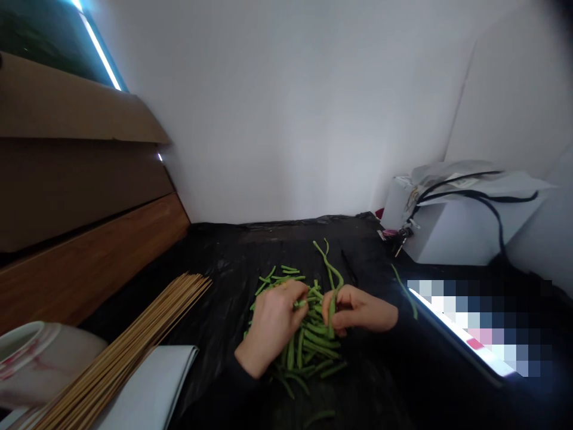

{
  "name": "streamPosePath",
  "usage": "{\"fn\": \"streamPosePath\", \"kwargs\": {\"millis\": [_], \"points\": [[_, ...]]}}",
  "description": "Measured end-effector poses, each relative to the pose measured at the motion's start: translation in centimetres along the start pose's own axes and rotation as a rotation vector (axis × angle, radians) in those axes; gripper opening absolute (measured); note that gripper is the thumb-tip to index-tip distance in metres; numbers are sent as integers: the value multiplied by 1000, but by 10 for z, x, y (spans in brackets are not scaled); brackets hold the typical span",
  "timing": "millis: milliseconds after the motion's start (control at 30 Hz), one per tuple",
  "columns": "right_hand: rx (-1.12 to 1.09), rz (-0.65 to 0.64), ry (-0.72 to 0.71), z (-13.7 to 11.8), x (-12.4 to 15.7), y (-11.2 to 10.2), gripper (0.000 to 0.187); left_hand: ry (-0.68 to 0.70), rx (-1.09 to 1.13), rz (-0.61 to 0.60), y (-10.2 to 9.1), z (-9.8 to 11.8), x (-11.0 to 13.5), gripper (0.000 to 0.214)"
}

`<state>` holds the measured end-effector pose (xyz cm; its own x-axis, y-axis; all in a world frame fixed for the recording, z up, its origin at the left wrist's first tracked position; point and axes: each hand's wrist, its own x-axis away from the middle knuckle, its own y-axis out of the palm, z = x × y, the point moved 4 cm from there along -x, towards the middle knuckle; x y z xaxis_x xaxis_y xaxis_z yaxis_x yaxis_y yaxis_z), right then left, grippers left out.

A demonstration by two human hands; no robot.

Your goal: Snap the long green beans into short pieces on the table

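Observation:
A pile of snapped green bean pieces lies on the black plastic sheet under and between my hands. My right hand is closed round a long green bean, whose upper part sticks up and away from me. Above the pile's left side, my left hand has its fingers pinched together. A short green bean piece shows between its thumb and forefinger. The left hand's other fingers are partly hidden behind its back.
A bundle of thin sticks lies at the left, near a folded white sheet and a pale pot. On the right are a lit screen, a single bean and a white box with black cords.

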<state>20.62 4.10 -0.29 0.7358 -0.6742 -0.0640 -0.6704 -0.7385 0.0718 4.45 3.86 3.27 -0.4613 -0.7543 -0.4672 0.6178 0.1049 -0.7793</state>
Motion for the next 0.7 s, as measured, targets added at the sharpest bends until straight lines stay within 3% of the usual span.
{"fn": "streamPosePath", "kwargs": {"millis": [67, 200, 333, 467, 633, 700], "points": [[39, -13, 41, 0, -2, 7, 23, -83, 8, 77, -3, -11, -2, 9], [97, 170, 1, 0, -8, 9, 26, -135, 141, 126, -6, -14, -4, 23], [179, 361, -56, 4, -13, 1, 29, -136, 345, 2, 1, -2, -3, 21], [464, 576, -177, 4, -11, -4, 34, -170, 451, -70, 8, -4, -2, 17], [810, 643, -326, -11, -6, 8, 42, -137, 334, 22, 3, -10, -5, 12], [906, 734, -393, -22, 1, 12, 34, -107, 219, 45, 1, -10, -5, 11]]}}
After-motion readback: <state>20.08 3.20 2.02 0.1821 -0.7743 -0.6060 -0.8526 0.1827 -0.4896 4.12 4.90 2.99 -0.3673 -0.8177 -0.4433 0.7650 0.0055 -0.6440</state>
